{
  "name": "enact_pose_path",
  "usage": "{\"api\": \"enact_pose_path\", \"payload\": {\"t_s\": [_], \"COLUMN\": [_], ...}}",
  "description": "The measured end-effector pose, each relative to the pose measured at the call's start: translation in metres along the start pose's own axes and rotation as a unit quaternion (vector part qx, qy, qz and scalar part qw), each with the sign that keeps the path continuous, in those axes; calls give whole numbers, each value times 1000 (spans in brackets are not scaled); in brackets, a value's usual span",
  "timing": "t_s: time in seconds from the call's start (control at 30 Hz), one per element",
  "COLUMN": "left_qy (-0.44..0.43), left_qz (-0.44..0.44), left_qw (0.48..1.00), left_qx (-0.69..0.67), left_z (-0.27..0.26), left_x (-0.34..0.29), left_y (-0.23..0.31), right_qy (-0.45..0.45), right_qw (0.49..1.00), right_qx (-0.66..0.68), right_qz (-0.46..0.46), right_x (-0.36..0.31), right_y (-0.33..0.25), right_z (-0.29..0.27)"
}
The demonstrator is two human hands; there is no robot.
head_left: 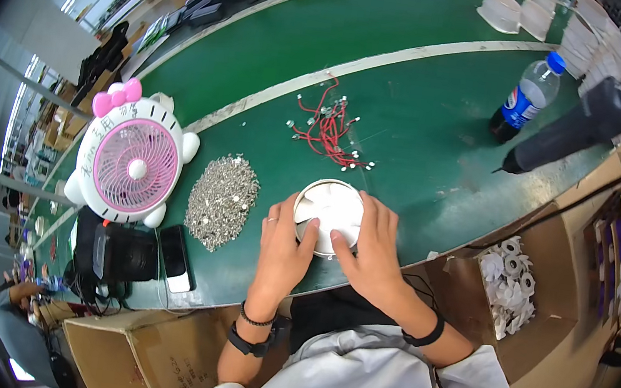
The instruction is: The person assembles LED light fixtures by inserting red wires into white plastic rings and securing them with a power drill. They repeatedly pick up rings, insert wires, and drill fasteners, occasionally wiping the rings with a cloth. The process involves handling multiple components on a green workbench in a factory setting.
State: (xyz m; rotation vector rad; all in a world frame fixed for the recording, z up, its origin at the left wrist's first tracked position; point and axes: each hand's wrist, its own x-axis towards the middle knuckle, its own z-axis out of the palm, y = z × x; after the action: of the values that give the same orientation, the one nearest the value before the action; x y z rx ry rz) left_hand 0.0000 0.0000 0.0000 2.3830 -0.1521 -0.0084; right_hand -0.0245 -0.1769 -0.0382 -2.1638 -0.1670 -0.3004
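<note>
A round white plastic fan part (pixel 330 206) with a raised rim sits at the near edge of the green table, between my hands. Broad white shapes like fan blades show inside it. My left hand (pixel 285 241) curves around its left side, thumb laid over the face. On the opposite side my right hand (pixel 374 247) grips the rim in the same way, its thumb pressing near the middle. Beyond the part lies a tangle of red wires (pixel 327 130) with small white connectors. A heap of small silvery metal pieces (pixel 223 200) is left of my left hand.
A pink and white fan (pixel 138 161) stands at the left, near a phone (pixel 174 251). Right lie a dark corded power tool (pixel 575 126) and a blue-capped bottle (pixel 525 100). Below the right edge, an open carton (pixel 455 278) has white fan blades (pixel 507 284). A person (pixel 30 330) is lower left.
</note>
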Motion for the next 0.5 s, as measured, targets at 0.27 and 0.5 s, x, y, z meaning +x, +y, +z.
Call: {"api": "enact_pose_path", "payload": {"t_s": [0.27, 0.5], "left_qy": [37, 19], "left_qz": [-29, -33], "left_qw": [989, 980], "left_qx": [-142, -197], "left_z": [8, 6], "left_x": [-16, -15], "left_y": [13, 14], "right_qy": [100, 151], "right_qw": [983, 970], "right_qx": [148, 186], "right_qz": [31, 41], "right_x": [-1, 5], "right_y": [-15, -15], "right_z": [1, -6]}}
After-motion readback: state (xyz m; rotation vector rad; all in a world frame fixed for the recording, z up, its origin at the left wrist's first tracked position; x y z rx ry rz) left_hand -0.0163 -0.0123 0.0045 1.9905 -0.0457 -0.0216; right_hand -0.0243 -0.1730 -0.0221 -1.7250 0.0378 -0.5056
